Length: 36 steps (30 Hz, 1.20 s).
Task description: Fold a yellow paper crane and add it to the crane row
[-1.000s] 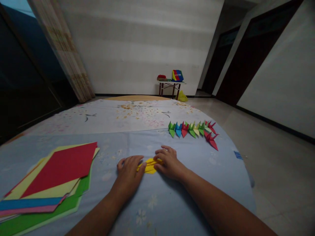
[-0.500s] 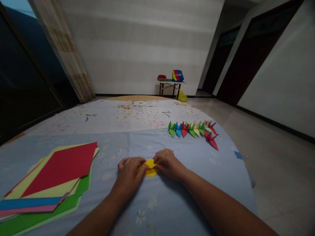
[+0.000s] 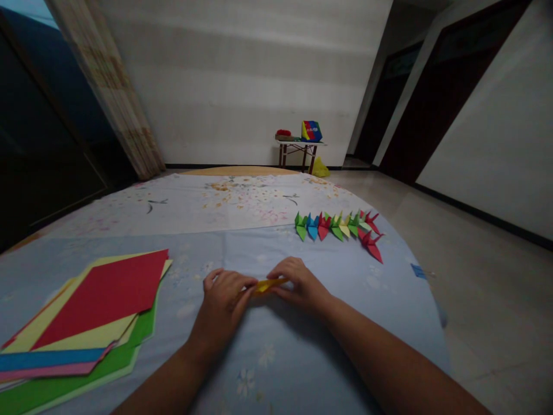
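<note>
A small folded yellow paper (image 3: 266, 284) lies on the light blue floral cloth (image 3: 302, 346), pinched between both hands. My left hand (image 3: 222, 305) holds its left end with closed fingers. My right hand (image 3: 298, 283) grips the right end, fingers curled over it. Only a narrow yellow strip shows between the two hands.
A stack of coloured paper sheets (image 3: 86, 323), red on top, lies at the left. A row of several folded paper cranes (image 3: 339, 227) sits beyond the hands to the right. A small table (image 3: 300, 150) with coloured items stands by the far wall. Bare floor lies right.
The yellow paper has been folded narrower, from a flat wide shape to a thin strip. Both hands have closed in on it and moved slightly away from me.
</note>
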Motion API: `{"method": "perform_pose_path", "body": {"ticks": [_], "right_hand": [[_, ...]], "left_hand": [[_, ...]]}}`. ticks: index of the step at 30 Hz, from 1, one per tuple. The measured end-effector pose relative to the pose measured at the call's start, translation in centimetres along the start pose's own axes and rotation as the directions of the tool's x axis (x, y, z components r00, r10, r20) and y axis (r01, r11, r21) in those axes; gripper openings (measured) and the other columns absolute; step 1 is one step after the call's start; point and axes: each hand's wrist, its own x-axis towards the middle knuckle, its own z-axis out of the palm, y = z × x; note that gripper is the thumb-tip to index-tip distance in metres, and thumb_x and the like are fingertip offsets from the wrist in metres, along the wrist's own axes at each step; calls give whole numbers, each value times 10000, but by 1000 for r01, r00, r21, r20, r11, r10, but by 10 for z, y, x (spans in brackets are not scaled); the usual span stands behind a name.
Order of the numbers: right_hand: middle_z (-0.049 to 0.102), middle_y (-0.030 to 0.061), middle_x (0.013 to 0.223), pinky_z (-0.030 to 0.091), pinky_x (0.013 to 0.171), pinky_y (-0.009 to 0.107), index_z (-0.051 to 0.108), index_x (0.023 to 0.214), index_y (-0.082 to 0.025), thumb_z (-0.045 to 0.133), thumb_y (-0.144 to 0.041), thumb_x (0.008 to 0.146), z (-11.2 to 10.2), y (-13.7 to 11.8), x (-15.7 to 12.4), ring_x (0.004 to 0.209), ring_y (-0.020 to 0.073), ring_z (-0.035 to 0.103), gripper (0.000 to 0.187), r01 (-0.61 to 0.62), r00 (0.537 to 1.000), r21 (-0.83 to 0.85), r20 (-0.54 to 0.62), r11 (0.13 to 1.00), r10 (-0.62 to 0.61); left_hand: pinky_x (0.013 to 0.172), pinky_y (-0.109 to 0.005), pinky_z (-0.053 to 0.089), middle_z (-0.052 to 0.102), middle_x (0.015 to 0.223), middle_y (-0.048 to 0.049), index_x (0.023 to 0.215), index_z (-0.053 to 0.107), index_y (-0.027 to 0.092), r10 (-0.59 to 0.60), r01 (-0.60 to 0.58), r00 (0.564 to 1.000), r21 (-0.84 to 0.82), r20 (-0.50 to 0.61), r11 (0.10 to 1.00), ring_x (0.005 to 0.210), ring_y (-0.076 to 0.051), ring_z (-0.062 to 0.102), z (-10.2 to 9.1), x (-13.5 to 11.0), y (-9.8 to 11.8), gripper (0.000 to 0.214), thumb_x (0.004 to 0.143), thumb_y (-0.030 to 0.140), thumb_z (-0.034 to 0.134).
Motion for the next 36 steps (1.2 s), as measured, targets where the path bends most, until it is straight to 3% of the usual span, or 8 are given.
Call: {"method": "perform_pose_path", "body": {"ticks": [2,6,13,17,19,22,28,36], "right_hand": [[626,21,819,348,824,325,593,827,-203,589,-226,801,1,0,1,859,159,532,36,16,1000,-37,-11,999,-16],[624,23,836,325,821,323,607,777,-202,583,-215,807,1,0,1,883,164,498,40,9,999,-102,48,995,-4],[649,8,903,280,863,352,633,807,-228,620,-230,781,-6,-1,-4,953,189,475,29,-13,968,-136,248,991,47],[641,12,881,297,859,337,623,839,-219,606,-234,786,-12,-5,-3,941,179,487,58,11,950,-131,309,991,31],[625,32,891,328,827,316,610,904,-203,603,-235,784,-13,-6,-3,917,173,499,124,6,948,-128,315,992,35],[585,67,993,354,805,304,589,1028,-204,607,-249,781,-13,-6,-4,929,174,504,252,2,956,-120,290,993,34],[618,24,943,303,865,343,673,874,-263,592,-273,812,-11,-3,-4,946,169,499,102,30,932,-120,363,992,16],[634,35,905,263,827,358,698,867,-279,626,-432,763,-11,-2,-4,945,194,445,198,-33,927,-150,365,988,86]], "left_hand": [[975,-473,235,664,829,1,886,632,236,114,-111,993,56,-37,992,857,-180,580,-2,-1,4,141,836,205,505],[970,-481,214,655,810,4,810,633,234,205,-206,979,128,23,970,838,-176,568,-3,-1,8,115,828,197,526],[969,-485,239,642,854,12,812,632,239,190,-224,956,137,225,965,852,-170,559,4,-3,2,114,825,180,535],[869,-389,374,637,875,-14,838,635,219,216,-242,932,59,290,968,854,-172,554,9,-6,0,125,831,166,522],[824,-361,404,634,887,-25,832,632,209,208,-233,931,50,300,971,869,-180,549,9,-6,1,118,831,166,521],[900,-414,363,628,911,-19,849,626,220,206,-238,930,71,304,969,867,-171,556,8,-5,2,131,844,174,504],[986,-478,255,634,842,13,865,623,243,185,-228,917,85,353,970,833,-152,573,7,-6,0,158,854,187,475],[927,-429,295,625,836,-3,841,634,229,99,-137,940,95,327,986,857,-171,553,5,-9,3,153,853,246,483]]}}
